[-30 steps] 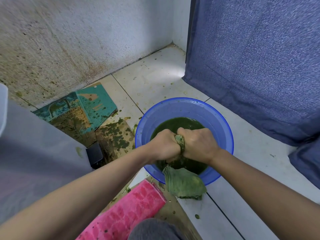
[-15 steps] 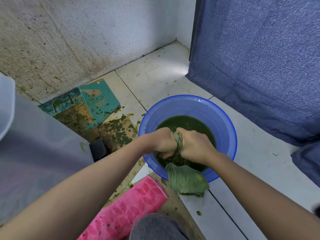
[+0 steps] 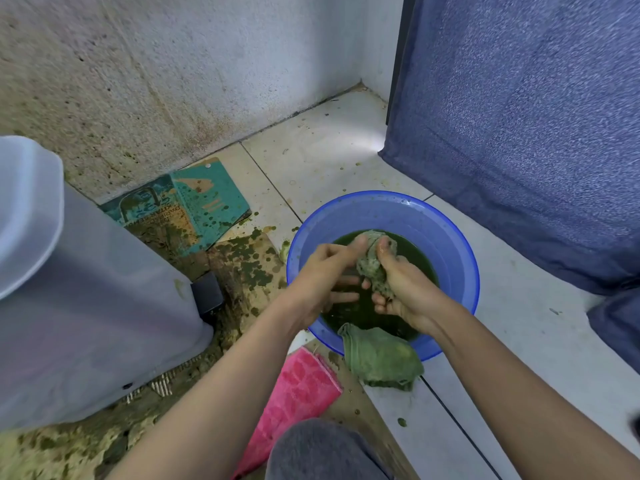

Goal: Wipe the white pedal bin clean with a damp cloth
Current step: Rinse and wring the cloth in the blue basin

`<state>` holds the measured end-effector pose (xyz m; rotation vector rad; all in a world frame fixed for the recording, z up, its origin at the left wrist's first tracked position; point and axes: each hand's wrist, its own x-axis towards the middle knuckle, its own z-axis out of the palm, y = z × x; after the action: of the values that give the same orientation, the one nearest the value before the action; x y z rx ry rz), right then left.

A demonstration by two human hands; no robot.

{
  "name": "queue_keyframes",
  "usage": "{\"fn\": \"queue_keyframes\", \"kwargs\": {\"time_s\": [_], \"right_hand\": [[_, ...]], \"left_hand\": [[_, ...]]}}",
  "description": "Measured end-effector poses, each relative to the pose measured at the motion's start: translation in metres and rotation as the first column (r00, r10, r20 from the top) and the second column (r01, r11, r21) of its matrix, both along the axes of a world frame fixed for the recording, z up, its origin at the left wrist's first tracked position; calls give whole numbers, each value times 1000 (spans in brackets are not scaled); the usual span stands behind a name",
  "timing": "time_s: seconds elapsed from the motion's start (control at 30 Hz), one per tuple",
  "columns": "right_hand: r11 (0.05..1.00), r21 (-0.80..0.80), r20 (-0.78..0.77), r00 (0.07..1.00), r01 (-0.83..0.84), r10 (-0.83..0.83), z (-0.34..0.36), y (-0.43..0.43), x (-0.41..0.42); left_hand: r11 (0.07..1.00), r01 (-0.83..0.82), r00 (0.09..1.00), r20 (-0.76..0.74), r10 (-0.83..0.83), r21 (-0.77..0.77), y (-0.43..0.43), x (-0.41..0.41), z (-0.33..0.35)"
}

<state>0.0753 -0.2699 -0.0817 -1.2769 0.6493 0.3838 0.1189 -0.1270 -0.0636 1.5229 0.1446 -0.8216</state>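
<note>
crouches at a blue plastic basin (image 3: 457,244) on the tiled floor (image 3: 329,157). holds a wadded greenish cloth (image 3: 372,268) above the dark green water (image 3: 360,315) in the basin. grips the wad with the right hand (image 3: 407,292): fingers curled round its lower part, thumb laid on its top. pinches it from the other side with the left hand (image 3: 320,275): thumb pressed to the upper end, fingers half bent and reaching under toward the lower end. shows a second green cloth (image 3: 381,362) draped over the basin's near rim, its tail on the floor. places the white pedal bin (image 3: 90,306) well to the left of the basin, apart from both hands, its lid (image 3: 24,209) at the far left edge of view, black pedal (image 3: 207,294) at its foot facing the basin. records green and brown spatter on the floor between bin and basin, over a teal printed card (image 3: 211,202) by the wall (image 3: 173,81) and low on the wall. notes a pink towel (image 3: 299,393) just beside the basin's near left edge, a grey-clad knee (image 3: 322,452) below it, blue fabric (image 3: 519,133) hanging at the right
</note>
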Motion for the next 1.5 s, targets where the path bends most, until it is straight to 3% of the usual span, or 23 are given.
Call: {"fn": "queue_keyframes", "kwargs": {"time_s": [0.07, 0.17, 0.27, 0.4, 0.5, 0.6, 0.67, 0.77, 0.83, 0.97, 1.13, 1.27, 1.4, 1.5], "right_hand": [[996, -78, 19, 999, -33, 35, 3, 0, -2], [990, -131, 79, 994, -60, 71, 9, -7, -5], [965, -239, 86, 988, -108, 132, 12, -23, -10], [847, -446, -3, 947, -289, 322, 15, -36, -17], [782, -565, 95, 921, -262, 377, 23, -38, -16], [869, -449, 301, 880, -209, 367, 39, -32, -12], [927, -332, 424, 849, -177, 314, 48, -30, -9], [965, -263, 523, 839, -7, 148, 60, -29, -12], [964, -245, 557, 829, 104, 52, 68, -32, -21], [961, -206, 523, 851, 184, -51, 78, -36, -56], [944, -152, 491, 851, 292, -184, 82, -51, -112], [949, -108, 372, 897, 297, -238, 73, -61, -135], [909, -300, 297, 934, 289, -199, 38, -56, -127], [720, -647, 317, 947, 252, -46, 16, -51, -116]], "left_hand": [[999, 46, 997, 62, -46, -4, -5, -10, -2], [996, -85, 979, 187, 85, -7, -8, -10, 1], [991, -123, 961, 257, 103, 62, -2, 4, 11], [979, -115, 942, 332, 53, 169, -1, 18, 32], [985, -23, 926, 375, -43, 171, -5, 20, 45], [983, 106, 906, 392, -158, 151, -7, 17, 56], [991, 113, 910, 393, -134, 77, -8, 14, 66], [996, 87, 908, 410, -82, 6, -3, 10, 81], [994, 91, 905, 413, -106, 57, -1, 5, 90], [994, 71, 918, 385, -98, 83, -12, -22, 103], [988, 157, 948, 281, -151, 2, -32, -58, 95], [979, 203, 962, 189, -196, -18, -48, -76, 75], [989, 91, 980, 165, -110, 118, -58, -81, 36], [923, 45, 944, 285, -164, 382, -64, -84, 6]]}}
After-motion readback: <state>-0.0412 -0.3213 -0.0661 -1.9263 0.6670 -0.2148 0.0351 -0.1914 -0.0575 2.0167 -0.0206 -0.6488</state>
